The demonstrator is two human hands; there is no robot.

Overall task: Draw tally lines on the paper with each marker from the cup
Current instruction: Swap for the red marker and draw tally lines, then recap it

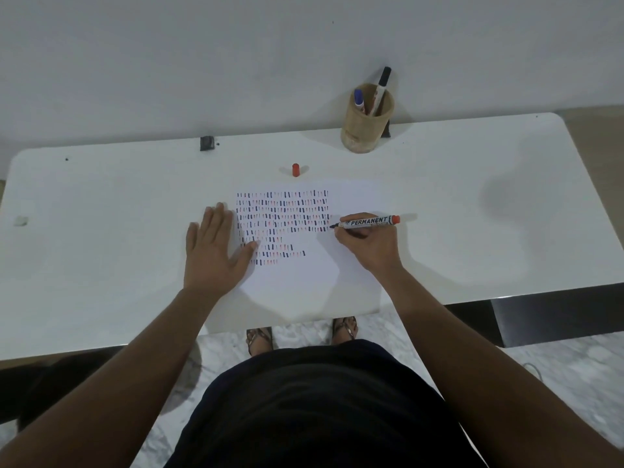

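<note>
Right hand [366, 244] is wrapped around a red marker [366, 221] that says PERMANENT on the barrel, uncapped, lying almost flat with the tip pointing toward 9 o'clock and sitting right at the right-hand end of the tally rows, about level with the fifth or sixth row; can't quite tell if the tip is actually touching. Left hand [216, 246] is spread out flat with nothing in it, palm down on the left edge of the paper [304, 282], thumb lying over some of the lower marks. The paper sits in the middle of the white bench [101, 231] and the upper left part of it is packed with rows of short dark blue and red tally lines [283, 214], with the bottom few rows shorter than the rest. The marker's red cap [295, 170] stands upright on the bench just past the top edge of the paper, at 12 o'clock from the marks. Further back toward 1 o'clock, near the wall edge of the bench, is the tan cup [366, 130] with a blue-capped marker [358, 100] and a black-capped marker [382, 86] leaning in it. There's a small dark clip-like thing [207, 143] on the back edge at about 11 o'clock.
</note>
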